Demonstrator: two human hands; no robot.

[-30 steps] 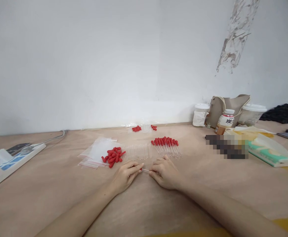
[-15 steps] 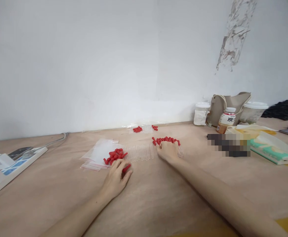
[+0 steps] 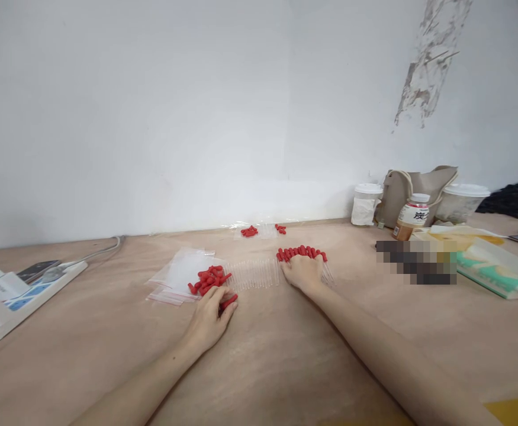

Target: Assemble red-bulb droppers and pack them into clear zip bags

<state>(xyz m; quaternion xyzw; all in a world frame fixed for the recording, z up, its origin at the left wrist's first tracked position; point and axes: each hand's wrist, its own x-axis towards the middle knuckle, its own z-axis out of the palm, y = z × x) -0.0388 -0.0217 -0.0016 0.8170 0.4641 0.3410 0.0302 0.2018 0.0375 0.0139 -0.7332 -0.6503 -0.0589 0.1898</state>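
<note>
My left hand (image 3: 211,316) is closed round a red rubber bulb (image 3: 228,302), one end showing between thumb and fingers. Just beyond it lies a heap of red rubber bulbs (image 3: 208,278), partly on clear plastic bags (image 3: 181,269). To the right, clear thin tubes (image 3: 254,274) lie side by side in a row. My right hand (image 3: 303,273) rests on the table, fingers curled over a row of droppers (image 3: 303,251) with red bulbs and clear stems. Its fingertips are hidden, so I cannot tell whether it grips a dropper.
Near the wall lies a bag with red bulbs (image 3: 249,231) and clear tubes. A power strip (image 3: 32,302) with chargers is at left. At right stand a lidded cup (image 3: 365,204), a bottle (image 3: 412,218), a grey bag (image 3: 394,198) and a green-and-white packet (image 3: 494,272).
The leftmost dropper's red bulb, which stuck out at an angle, now lies in line with the row by my right hand. My left hand keeps its bulb; the view has shifted slightly.
</note>
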